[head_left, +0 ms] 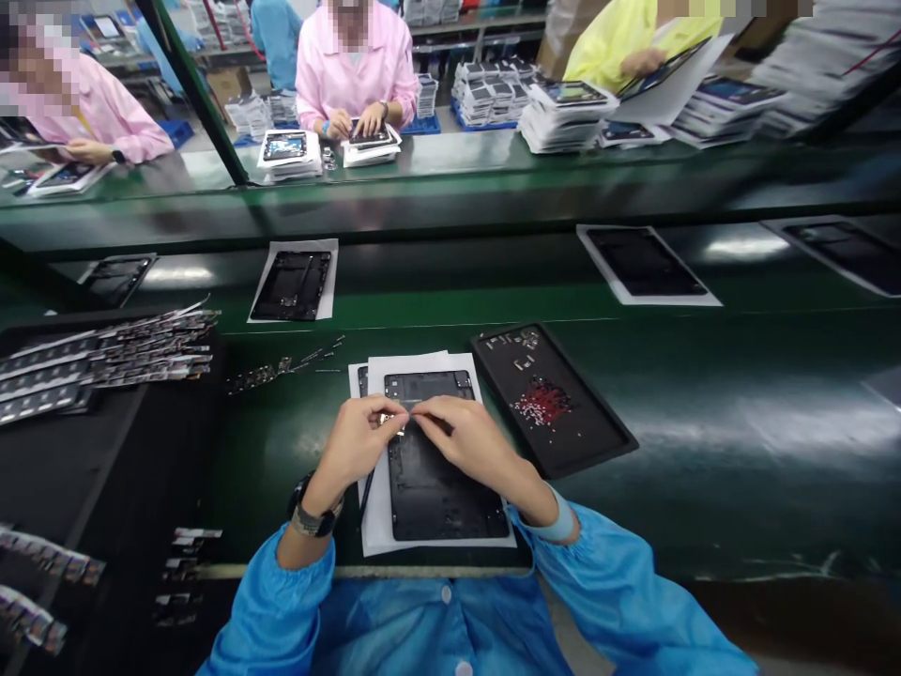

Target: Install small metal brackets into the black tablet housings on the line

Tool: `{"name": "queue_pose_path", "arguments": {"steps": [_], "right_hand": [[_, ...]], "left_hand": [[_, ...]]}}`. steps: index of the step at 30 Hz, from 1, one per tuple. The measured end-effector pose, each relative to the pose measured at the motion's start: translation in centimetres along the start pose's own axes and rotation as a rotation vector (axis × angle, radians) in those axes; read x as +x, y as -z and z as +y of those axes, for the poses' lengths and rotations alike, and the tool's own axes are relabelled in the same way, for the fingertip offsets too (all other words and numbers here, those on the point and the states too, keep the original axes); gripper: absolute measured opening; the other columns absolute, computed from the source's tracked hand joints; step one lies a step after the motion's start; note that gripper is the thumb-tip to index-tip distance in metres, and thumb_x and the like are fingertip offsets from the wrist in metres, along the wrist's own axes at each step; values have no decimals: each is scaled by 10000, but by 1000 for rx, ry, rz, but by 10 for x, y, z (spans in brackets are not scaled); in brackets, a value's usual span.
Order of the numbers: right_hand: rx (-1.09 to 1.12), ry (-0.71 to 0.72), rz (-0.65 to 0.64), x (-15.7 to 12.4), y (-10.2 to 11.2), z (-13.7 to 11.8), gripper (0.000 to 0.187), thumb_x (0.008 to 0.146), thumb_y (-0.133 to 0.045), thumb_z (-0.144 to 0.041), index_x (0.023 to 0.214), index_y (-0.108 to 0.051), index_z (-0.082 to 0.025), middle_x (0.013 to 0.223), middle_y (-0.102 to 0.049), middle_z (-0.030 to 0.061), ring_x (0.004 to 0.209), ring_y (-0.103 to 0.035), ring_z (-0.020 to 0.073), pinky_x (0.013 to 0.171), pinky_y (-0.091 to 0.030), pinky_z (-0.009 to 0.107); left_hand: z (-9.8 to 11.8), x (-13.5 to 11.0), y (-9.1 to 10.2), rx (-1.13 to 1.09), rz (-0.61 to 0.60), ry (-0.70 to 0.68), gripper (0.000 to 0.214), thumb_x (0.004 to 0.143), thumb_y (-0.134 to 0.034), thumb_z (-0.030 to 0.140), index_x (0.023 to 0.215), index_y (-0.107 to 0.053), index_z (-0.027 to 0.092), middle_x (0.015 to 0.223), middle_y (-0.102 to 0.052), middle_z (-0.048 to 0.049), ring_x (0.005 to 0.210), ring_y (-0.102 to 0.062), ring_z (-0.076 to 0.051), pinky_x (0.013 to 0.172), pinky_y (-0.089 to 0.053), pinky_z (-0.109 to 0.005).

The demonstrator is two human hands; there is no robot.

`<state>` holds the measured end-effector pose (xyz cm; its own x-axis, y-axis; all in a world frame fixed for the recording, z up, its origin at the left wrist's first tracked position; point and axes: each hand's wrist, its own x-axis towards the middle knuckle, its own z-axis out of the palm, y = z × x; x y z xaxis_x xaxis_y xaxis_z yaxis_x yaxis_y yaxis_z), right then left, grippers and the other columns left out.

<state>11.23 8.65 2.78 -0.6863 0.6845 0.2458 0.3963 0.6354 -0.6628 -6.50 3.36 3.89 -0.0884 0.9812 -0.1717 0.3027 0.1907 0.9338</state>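
Observation:
My left hand (358,437) is closed in a pinch on a small circuit board (391,419) with pale metal contacts, mostly covered by the fingers. Close by on the right, my right hand (470,439) has thumb and fingertips pressed together at the board's edge; whatever they grip is too small to make out. Both hands are above the upper part of a black tablet back cover (447,502), which lies inner side up on white paper sheets (376,533). Part of another dark panel (363,380) shows beneath the sheets at the left.
Right of the cover, a black tray (591,437) holds red-and-black small parts (545,404) and metal pieces. Small strips (282,371) lie on the left. Flex-cable boards (105,366) fill a black bin. Covers on paper (292,282) line the belt; co-workers sit beyond.

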Motion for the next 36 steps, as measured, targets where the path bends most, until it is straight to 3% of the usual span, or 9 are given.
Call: {"name": "queue_pose_path", "arguments": {"steps": [3, 9, 16, 21, 27, 31, 36], "right_hand": [[-74, 55, -13, 0, 1, 3, 149, 956, -536, -194, 949, -685, -177, 884, -707, 83, 869, -621, 229, 774, -478, 347], [-14, 134, -26, 2, 5, 8, 160, 972, -505, -157, 956, -663, -178, 903, -741, 59, 833, -634, 207, 824, -401, 372], [-3, 71, -73, 2, 8, 8, 168, 922, -546, -133, 873, -698, -188, 857, -765, 26, 729, -609, 173, 833, -404, 349], [21, -26, -56, 0, 11, 12, 142, 887, -604, -159, 906, -740, -192, 801, -753, 24, 737, -578, 182, 714, -424, 289], [272, -102, 9, 2, 12, 10, 133, 801, -637, -130, 783, -749, -200, 741, -751, 4, 695, -645, 160, 725, -464, 265], [543, -218, -40, 4, 8, 7, 144, 769, -601, -122, 740, -732, -174, 726, -755, 12, 697, -697, 167, 697, -513, 245], [596, -270, -34, 5, 3, 5, 148, 742, -588, -117, 703, -721, -169, 712, -753, 14, 690, -699, 168, 701, -527, 248]], "left_hand": [[-2, 3, -2, 41, 6, -43, 199, 782, -617, 338, 737, -725, 178, 720, -677, -48, 595, -511, -146, 551, -363, -261], [-2, 4, -2, 105, -24, -91, 160, 791, -615, 272, 739, -740, 187, 670, -643, -18, 554, -458, -128, 524, -335, -254], [-6, 5, -5, 93, -29, -91, 151, 796, -625, 270, 738, -737, 186, 702, -675, -35, 599, -547, -149, 559, -392, -258], [-7, 8, -5, -45, 6, -5, 170, 776, -660, 309, 755, -743, 162, 758, -704, -61, 667, -612, -170, 617, -457, -262], [-5, 8, -6, -237, -26, 76, 228, 743, -705, 302, 890, -770, 140, 712, -678, -48, 600, -593, -143, 544, -464, -237], [-3, 7, -6, -314, 3, 114, 216, 693, -756, 282, 846, -778, 133, 703, -708, -61, 611, -608, -145, 571, -484, -238], [-3, 6, -7, -337, 50, 124, 196, 669, -779, 274, 805, -782, 133, 665, -708, -55, 583, -600, -131, 564, -463, -222]]}}
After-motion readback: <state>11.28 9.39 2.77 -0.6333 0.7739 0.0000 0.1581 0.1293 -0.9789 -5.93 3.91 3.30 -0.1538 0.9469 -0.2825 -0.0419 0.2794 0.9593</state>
